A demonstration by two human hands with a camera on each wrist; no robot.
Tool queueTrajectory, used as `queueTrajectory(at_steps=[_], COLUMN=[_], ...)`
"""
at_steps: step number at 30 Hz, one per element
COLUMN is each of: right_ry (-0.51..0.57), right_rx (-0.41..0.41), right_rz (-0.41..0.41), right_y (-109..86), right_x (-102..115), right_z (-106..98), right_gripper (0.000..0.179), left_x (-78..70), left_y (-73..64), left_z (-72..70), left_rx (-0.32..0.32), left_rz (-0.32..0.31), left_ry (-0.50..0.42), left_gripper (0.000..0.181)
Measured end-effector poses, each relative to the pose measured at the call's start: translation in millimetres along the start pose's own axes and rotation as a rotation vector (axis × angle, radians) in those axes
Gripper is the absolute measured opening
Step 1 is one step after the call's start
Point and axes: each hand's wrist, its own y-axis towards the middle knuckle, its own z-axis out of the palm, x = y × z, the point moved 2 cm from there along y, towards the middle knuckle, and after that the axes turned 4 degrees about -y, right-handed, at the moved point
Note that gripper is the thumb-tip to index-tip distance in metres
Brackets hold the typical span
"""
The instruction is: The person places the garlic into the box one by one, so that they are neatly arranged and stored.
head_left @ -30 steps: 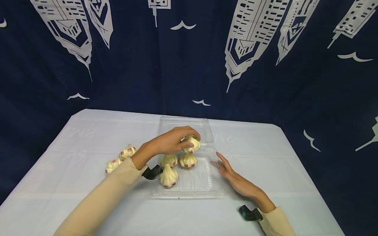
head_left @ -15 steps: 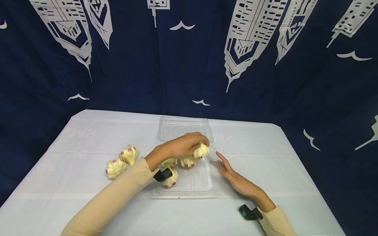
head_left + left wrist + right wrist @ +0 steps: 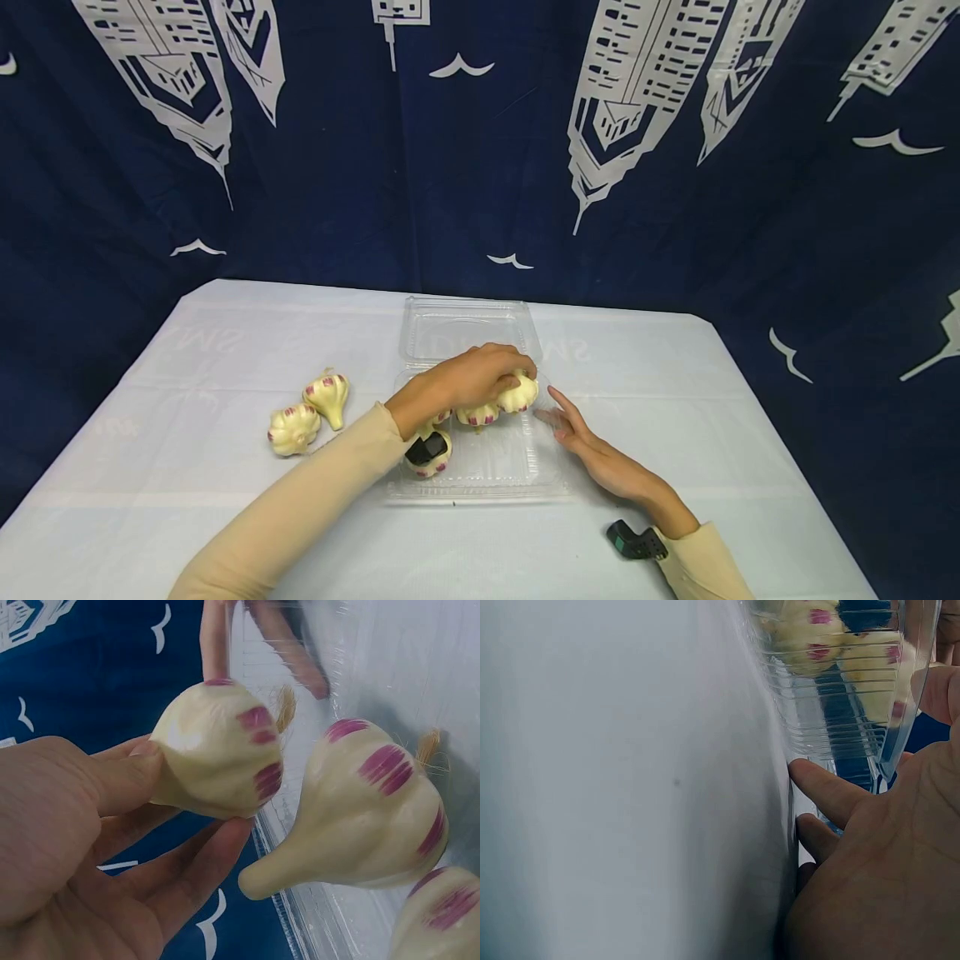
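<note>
My left hand (image 3: 483,375) pinches a cream garlic bulb (image 3: 518,393) with purple streaks between thumb and fingers, over the far right corner of a clear plastic clamshell box (image 3: 487,483). In the left wrist view the held garlic bulb (image 3: 217,750) hangs beside another garlic bulb (image 3: 375,810) lying in the box. More garlic sits along the box's left side, partly hidden by my left forearm and wrist camera. My right hand (image 3: 600,454) lies at the right wall of the box, fingers extended. In the right wrist view its fingers (image 3: 829,787) rest low beside the ribbed clear wall (image 3: 840,712).
Two garlic bulbs (image 3: 294,428) lie on the white table (image 3: 187,500) to the left of the box. The box's lid (image 3: 471,321) is folded back, flat on the table behind it. A dark blue cloth (image 3: 337,167) hangs beyond the table's far edge.
My left hand has carried the garlic bulb right and toward me, from near the lid hinge to the box's far right corner. The right hand has stayed put.
</note>
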Motion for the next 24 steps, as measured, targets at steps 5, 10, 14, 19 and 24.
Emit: queueTrajectory(at_steps=[5,10,14,19,24], right_ry=[-0.009,-0.019,-0.018,-0.032,-0.057], right_rx=[-0.006,-0.009,-0.008,-0.012,-0.027], right_rz=[0.002,0.001,0.003,0.001,0.004], right_y=[0.1,-0.1,0.1,0.1,0.2], right_x=[0,-1,-1,0,1], right_z=[0,0,0,0,0], right_gripper=[0.059,0.059,0.059,0.059,0.060], left_x=[-0.8,-3.0,-3.3,-2.2,-1.4], left_y=[2.5,6.0,9.2,12.3,14.9], left_z=[5.7,9.6,12.5,15.1,15.9], left_rx=[-0.003,-0.013,-0.019,-0.025,-0.045], left_rz=[-0.022,-0.072,-0.108,-0.118,-0.108], left_ry=[0.054,0.113,0.150,0.188,0.231], left_gripper=[0.023,0.019,0.015,0.016,0.016])
